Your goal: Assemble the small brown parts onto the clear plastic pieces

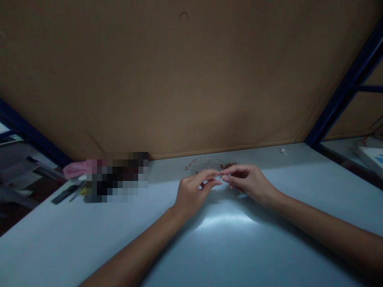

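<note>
Left hand (191, 192): thumb and fingertips closed in a pinch. Right hand (254, 184): likewise, tips meeting the left's. Between them, a tiny greyish piece (220, 175), gripped by both, raised over the pale grey-blue smooth table (119, 243); its shape is too small and blurred to make out, and fingertips cover most of it. Both forearms are cut off at the near edge of view.

Just beyond the hands: a loose heap of clear, glassy small pieces (206, 163), with reddish-brown small bits (230, 164) at its right, partly hidden by the right hand. Far right: small white scraps (283, 151), form unclear. Far left: a pink soft bundle (74, 169) and a dark flat strip (64, 194); a pixelated patch beside them obscures its contents. Behind stands a brown board (194, 79), cut off at the top.
</note>
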Action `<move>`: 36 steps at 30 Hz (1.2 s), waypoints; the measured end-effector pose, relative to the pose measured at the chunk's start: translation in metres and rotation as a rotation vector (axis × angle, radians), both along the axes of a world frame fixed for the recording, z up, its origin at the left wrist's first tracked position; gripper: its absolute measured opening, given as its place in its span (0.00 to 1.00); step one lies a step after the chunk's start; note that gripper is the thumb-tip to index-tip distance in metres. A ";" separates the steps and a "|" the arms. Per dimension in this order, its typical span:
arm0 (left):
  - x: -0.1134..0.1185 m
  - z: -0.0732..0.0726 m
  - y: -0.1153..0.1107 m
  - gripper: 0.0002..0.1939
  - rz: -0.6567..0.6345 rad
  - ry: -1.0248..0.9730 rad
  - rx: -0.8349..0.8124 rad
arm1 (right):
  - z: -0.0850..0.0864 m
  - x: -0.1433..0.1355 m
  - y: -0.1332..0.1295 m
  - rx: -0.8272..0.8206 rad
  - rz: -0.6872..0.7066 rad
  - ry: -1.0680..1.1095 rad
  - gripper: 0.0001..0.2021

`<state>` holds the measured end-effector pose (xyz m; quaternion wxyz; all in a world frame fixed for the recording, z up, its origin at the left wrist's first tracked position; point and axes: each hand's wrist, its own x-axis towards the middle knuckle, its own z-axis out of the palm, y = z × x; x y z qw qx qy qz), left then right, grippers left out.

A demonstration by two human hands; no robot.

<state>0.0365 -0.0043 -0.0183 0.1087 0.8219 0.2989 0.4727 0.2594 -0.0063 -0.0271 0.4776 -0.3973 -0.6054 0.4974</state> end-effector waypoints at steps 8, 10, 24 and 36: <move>-0.004 -0.001 0.006 0.12 0.106 0.136 0.069 | 0.002 0.004 0.003 0.157 -0.017 -0.188 0.18; -0.007 0.001 0.008 0.13 0.219 0.182 0.108 | 0.000 0.010 0.010 0.316 -0.082 -0.331 0.15; -0.019 0.018 0.016 0.14 0.555 0.589 0.004 | -0.017 0.038 0.036 0.584 -0.249 -0.723 0.12; -0.035 0.036 0.023 0.05 0.671 0.778 -0.117 | -0.019 0.040 0.039 0.559 -0.248 -0.729 0.12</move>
